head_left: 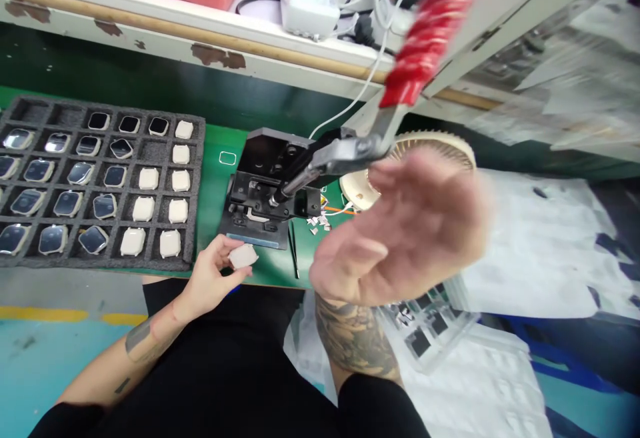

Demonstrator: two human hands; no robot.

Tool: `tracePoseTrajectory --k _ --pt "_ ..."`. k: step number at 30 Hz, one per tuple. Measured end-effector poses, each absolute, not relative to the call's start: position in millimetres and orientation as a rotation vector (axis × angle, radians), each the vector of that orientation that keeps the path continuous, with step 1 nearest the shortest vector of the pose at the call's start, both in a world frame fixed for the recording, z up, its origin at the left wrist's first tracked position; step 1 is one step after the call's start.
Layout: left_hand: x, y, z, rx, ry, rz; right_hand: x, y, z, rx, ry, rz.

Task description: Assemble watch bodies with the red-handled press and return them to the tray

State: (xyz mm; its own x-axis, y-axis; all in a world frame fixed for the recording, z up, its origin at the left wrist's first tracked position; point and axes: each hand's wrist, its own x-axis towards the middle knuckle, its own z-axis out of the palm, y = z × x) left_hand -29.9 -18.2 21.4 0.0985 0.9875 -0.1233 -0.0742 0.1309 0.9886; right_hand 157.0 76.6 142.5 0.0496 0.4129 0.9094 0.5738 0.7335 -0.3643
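My left hand [216, 273] pinches a cream-white watch case [243, 257] by its edges, just in front of the black press fixture [265, 191]. My right hand [405, 231] is raised, palm showing and fingers apart, blurred by motion and holding nothing. Above it the red-wrapped lever handle [430, 31] of the toggle clamp [350, 151] stands up, apart from the palm. Under the clamp's rod, a pale piece [257, 217] shows in the fixture; its kind is unclear.
A dark foam tray [197, 191] at left holds watches and white cases. Black tweezers [293, 251] lie on the green mat [215, 211], near small white bits [319, 223]. A round fan [440, 141] stands behind my right hand. A clear tray [430, 338] holds dark squares at right.
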Motion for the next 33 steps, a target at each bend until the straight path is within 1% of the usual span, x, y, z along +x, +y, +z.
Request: tracePoseTrajectory --k 1,2,3,5,7,10,12,14,19,23,26,30,31,33 --pt "-32.5 -20.1 25.9 1.190 1.150 1.091 159.1 68.8 127.3 -0.756 -1.491 -0.208" --pt "-35.6 -22.0 30.7 1.310 1.163 1.105 161.4 60.6 109.2 -0.735 -1.515 -0.174" --pt "-38.9 -23.7 35.5 1.448 1.179 1.126 163.6 52.7 89.5 -0.766 -1.589 -0.056" --pt "-44.8 -25.6 44.1 1.713 1.204 1.178 166.3 41.6 51.3 -0.924 -1.822 0.116" --pt "-48.1 -24.3 50.1 1.891 1.212 1.216 165.3 40.1 22.3 -1.137 -2.034 0.131" --pt "-49.3 -17.1 53.1 2.025 1.213 1.205 158.1 51.2 2.6 -1.357 -2.243 0.118" --pt "-50.1 -11.7 51.4 2.082 1.234 1.160 152.6 57.1 1.5 -1.405 -2.220 0.183" --pt "-51.2 -7.4 47.7 2.143 1.299 1.095 149.4 54.6 5.4 -1.409 -2.075 0.267" --pt "-39.7 8.8 37.7 2.316 1.573 0.884 160.7 18.4 20.6 -1.319 -1.745 0.454" --pt "-13.7 38.3 35.8 2.289 1.709 0.557 181.8 -1.0 29.1 -1.293 -1.686 0.441" --pt "-2.2 57.2 38.3 2.232 1.686 0.391 193.9 -2.3 32.8 -1.295 -1.689 0.367" --pt "-5.1 55.6 49.8 2.240 1.642 0.386 196.9 0.7 34.7 -1.270 -1.693 0.330" --pt "-6.3 49.4 53.9 2.213 1.604 0.438 194.6 1.3 34.8 -1.253 -1.695 0.316" --pt "-6.5 32.1 61.1 2.057 1.451 0.649 187.0 2.4 35.4 -1.181 -1.724 0.275"
